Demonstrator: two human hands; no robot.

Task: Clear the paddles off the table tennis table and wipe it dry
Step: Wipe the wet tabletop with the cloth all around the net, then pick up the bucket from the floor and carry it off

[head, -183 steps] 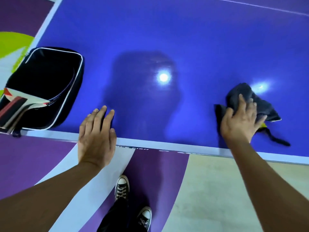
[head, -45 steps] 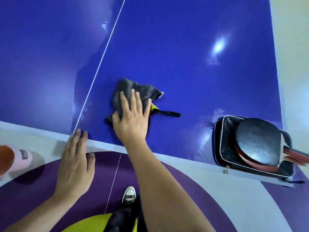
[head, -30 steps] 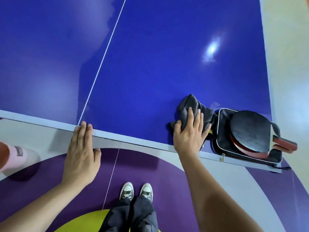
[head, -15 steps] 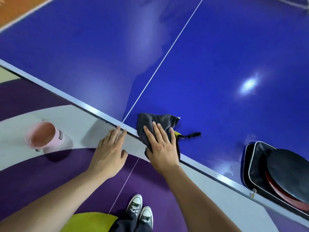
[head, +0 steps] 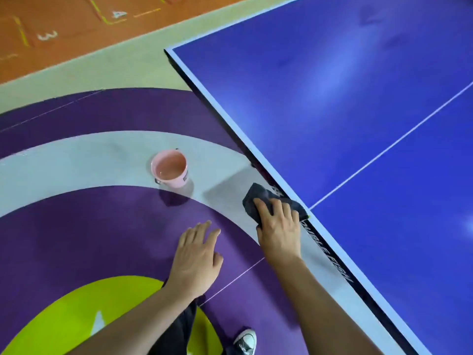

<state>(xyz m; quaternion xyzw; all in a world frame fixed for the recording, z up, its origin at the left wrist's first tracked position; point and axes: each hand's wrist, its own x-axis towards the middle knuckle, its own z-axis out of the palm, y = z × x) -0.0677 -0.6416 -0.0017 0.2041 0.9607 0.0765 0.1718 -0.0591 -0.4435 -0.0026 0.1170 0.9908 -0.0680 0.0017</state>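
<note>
The grey cloth is bunched at the near side edge of the blue surface, just off the top, close to where the white centre line meets the rim. My right hand lies over it, the fingers bent down around the fabric and holding it against the edge. Part of the cloth sticks out past my fingertips toward the far corner. Whether any of it touches the top itself, I cannot tell. White lettering runs along the dark side face of the rim, just behind my wrist.

My left hand hangs in the air beside the right one, away from the surface, with its fingers slightly apart and relaxed, holding nothing.

Below them is the floor, painted in purple, grey and yellow-green rings. A pink bucket with liquid in it stands on the grey ring, near the edge and apart from both hands. One of my shoes and a dark trouser leg show at the bottom. Far off, an orange strip of floor bears painted numbers.
</note>
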